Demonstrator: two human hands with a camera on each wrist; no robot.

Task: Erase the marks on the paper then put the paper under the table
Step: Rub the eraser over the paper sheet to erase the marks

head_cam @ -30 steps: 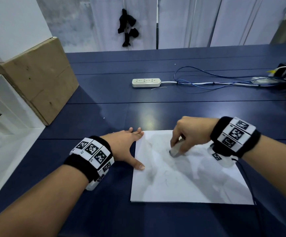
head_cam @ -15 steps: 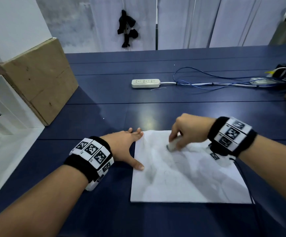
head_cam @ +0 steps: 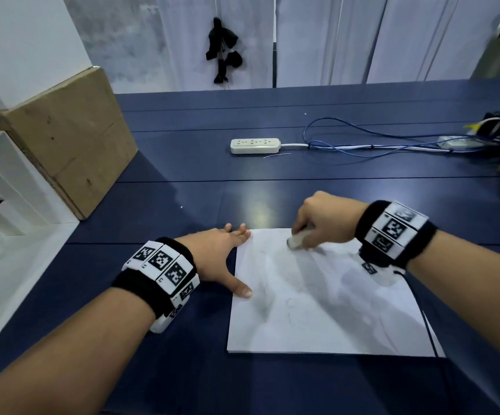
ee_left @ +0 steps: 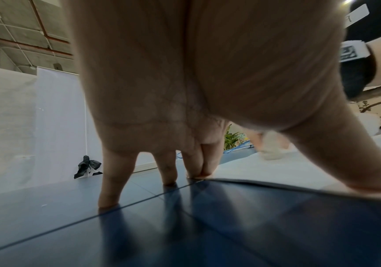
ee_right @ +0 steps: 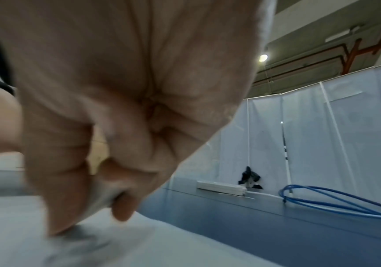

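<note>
From the head view, the paper lies flat on the dark blue surface, near the person. The left hand is spread flat, its fingers straight: its fingertips press the paper's far-left corner and its thumb pins the left edge. The right hand pinches a pale eraser and holds it down on the paper near the far edge. Faint grey marks remain across the middle and the left side, so the erasing looks only partly done. The main risk is judged to be the sheet buckling or tearing: a hard stroke toward the unpinned right side could crease it, as only the left edge is held. A power strip and blue cables lie well apart, on the far side.

In the left wrist view, the left hand's fingertips stand on the surface and on the paper's corner. Only two fingers and the thumb touch the sheet (a thin hold), so it could slip or turn under a strong rub.

In the right wrist view, the right hand is curled round the eraser, which is mostly hidden. A grey smear shows on the paper beneath it; a dirty eraser may spread graphite instead of lifting it.
</note>
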